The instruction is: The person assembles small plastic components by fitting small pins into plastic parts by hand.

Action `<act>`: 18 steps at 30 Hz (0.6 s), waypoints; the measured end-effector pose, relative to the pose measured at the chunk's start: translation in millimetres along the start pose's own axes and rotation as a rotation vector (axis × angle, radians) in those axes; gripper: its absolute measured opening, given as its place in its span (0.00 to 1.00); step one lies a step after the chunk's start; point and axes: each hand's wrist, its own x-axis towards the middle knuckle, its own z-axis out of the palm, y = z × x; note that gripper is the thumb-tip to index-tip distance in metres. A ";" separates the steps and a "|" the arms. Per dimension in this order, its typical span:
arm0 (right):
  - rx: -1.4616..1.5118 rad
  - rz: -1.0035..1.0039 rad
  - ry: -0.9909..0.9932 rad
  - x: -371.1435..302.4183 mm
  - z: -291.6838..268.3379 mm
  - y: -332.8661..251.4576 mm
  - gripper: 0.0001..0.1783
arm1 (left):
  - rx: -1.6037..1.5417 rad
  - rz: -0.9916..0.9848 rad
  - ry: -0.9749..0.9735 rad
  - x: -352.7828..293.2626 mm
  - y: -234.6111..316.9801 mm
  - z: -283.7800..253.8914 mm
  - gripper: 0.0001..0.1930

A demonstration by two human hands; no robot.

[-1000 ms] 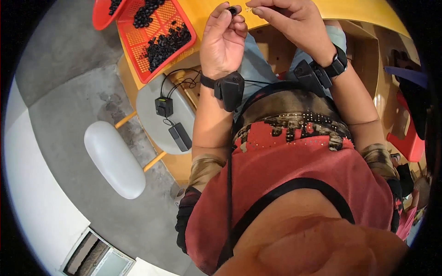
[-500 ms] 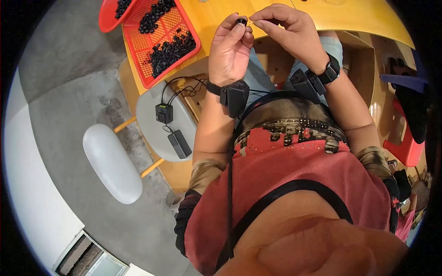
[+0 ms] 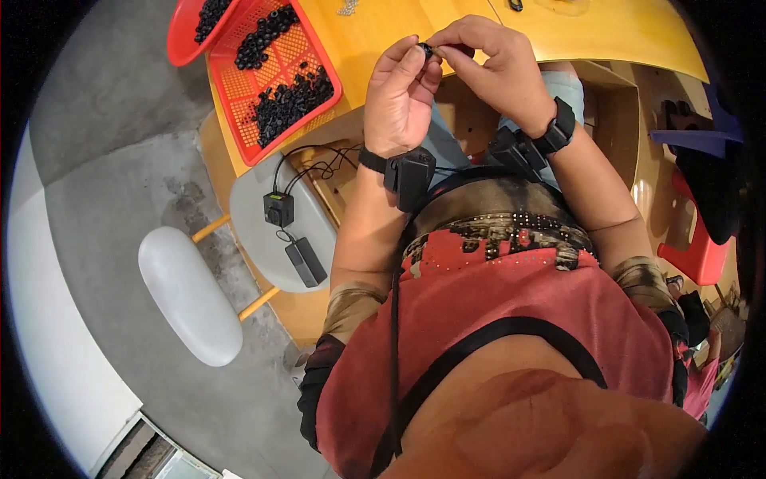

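Left fingers (image 3: pixel 409 64) pinch black part (image 3: pixel 427 50) near table edge (image 3: pixel 574 56); basket (image 3: pixel 320 46) apart.

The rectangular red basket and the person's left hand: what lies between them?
In the head view, a strip of yellow tabletop lies between the rectangular red basket and the left hand.

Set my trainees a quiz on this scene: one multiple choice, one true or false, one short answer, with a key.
1. What is at the fingertips of both the left hand and the right hand?
A) a red cup
B) a black part
C) a spoon

2. True or false: two black boxes rest on the grey seat.

3. On which side of the hands is the red basket?

Key: 1. B; 2. True; 3. The person's left.
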 end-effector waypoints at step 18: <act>-0.272 -0.220 0.089 -5.0 8.5 -5.4 0.15 | 0.079 -0.052 -0.006 5.7 -14.3 4.7 0.11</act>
